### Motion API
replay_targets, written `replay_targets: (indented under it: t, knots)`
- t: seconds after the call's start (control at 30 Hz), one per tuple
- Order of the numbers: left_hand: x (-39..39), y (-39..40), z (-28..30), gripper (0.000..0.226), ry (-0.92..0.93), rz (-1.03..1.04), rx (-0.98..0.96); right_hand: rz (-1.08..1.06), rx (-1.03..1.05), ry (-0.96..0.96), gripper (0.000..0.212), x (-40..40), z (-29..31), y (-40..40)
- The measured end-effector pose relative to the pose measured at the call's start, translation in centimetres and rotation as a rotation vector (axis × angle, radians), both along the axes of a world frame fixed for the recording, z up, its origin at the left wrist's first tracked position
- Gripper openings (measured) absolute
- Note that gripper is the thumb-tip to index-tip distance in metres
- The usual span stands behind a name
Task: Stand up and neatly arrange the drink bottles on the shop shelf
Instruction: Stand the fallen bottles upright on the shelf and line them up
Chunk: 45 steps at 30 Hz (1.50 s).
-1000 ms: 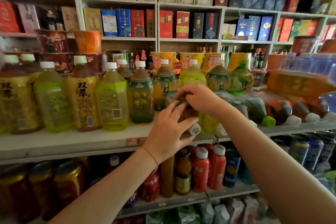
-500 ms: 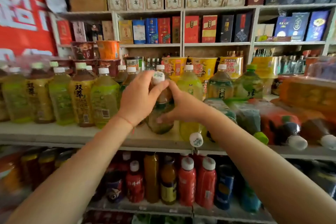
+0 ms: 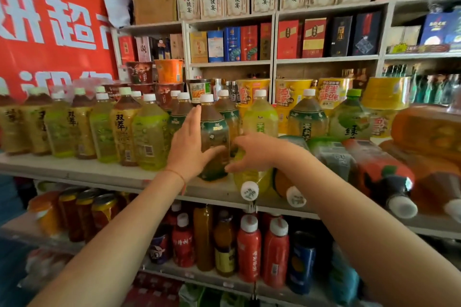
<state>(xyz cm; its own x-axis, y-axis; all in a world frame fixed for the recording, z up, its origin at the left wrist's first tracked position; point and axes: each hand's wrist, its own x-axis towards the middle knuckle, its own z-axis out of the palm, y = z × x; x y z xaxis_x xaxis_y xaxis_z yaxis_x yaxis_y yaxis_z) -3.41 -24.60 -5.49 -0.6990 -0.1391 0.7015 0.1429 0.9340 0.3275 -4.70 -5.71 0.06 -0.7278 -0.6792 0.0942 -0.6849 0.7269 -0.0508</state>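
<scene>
- Head view: a brown tea bottle point(image 3: 214, 137) with a white cap and dark green label is standing upright on the shop shelf point(image 3: 104, 177), near its front edge, just right of the row of standing bottles point(image 3: 99, 127).
- The left hand point(image 3: 190, 149) is lying against the bottle's left side, fingers straight and pointing up toward the neck, thumb reaching across the lower front of the label (a flat touch rather than a closed grip).
- The right hand point(image 3: 252, 153) is sitting at the bottle's lower right, fingers loosely bent; its fingertips are touching the bottle's base area, and whether they are truly gripping it I cannot tell.
- Right of the hands, a yellow bottle point(image 3: 249, 179) is lying on its side, white cap pointing toward the near edge, beside more fallen bottles point(image 3: 384, 177).
- Far behind, instant noodle cups point(image 3: 291, 92) are sitting in a row.
- On the lower shelf, red bottles point(image 3: 249, 249) are standing upright.
</scene>
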Motion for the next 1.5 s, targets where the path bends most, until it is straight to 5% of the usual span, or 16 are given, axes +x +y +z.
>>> replay_targets:
  t: [0.17, 0.3, 0.4, 0.5, 0.73, 0.8, 0.9, 1.13, 1.33, 1.5]
  knots:
    - [0.1, 0.1, -0.4, 0.107, -0.027, -0.032, -0.011, 0.107, 0.025, -0.105, 0.094, 2.5, 0.6, 3.4]
    - [0.6, 1.2, -0.8, 0.101, -0.032, 0.035, 0.002, 0.072, 0.219, 0.143, 0.121, 3.4, -1.9, 3.6]
    - [0.9, 2.2, -1.1, 0.102, -0.048, 0.101, 0.011, 0.068, 0.255, 0.452, 0.098, 3.5, -3.6, 2.5]
    - [0.9, 2.3, -1.3, 0.100, -0.040, 0.110, 0.024, 0.127, 0.170, 0.553, 0.077, 3.3, -3.3, 2.2]
    - [0.9, 2.2, -1.5, 0.098, -0.020, 0.122, 0.038, 0.147, -0.657, 0.137, 0.029, 2.3, 1.2, 1.9]
    - [0.8, 1.9, -1.7, 0.098, -0.006, 0.112, 0.032, -0.007, -0.848, -0.039, 0.039, 1.6, 1.9, 1.0]
    - [0.7, 1.5, -2.0, 0.098, 0.016, 0.095, 0.033, -0.209, -0.794, -0.148, 0.083, 0.6, 2.3, -0.3]
    - [1.1, 1.5, -2.6, 0.111, -0.055, 0.110, 0.069, -0.195, -0.509, -0.198, 0.120, 0.5, 3.1, 0.6]
    - [-0.4, 1.7, -2.6, 0.105, -0.258, 0.048, 0.184, -0.162, -0.523, -0.190, 0.111, 0.5, 2.6, 1.1]
    - [-1.6, 0.6, -2.3, 0.057, -0.407, 0.040, 0.247, -0.168, -0.581, -0.274, 0.109, 0.5, 2.5, 1.0]
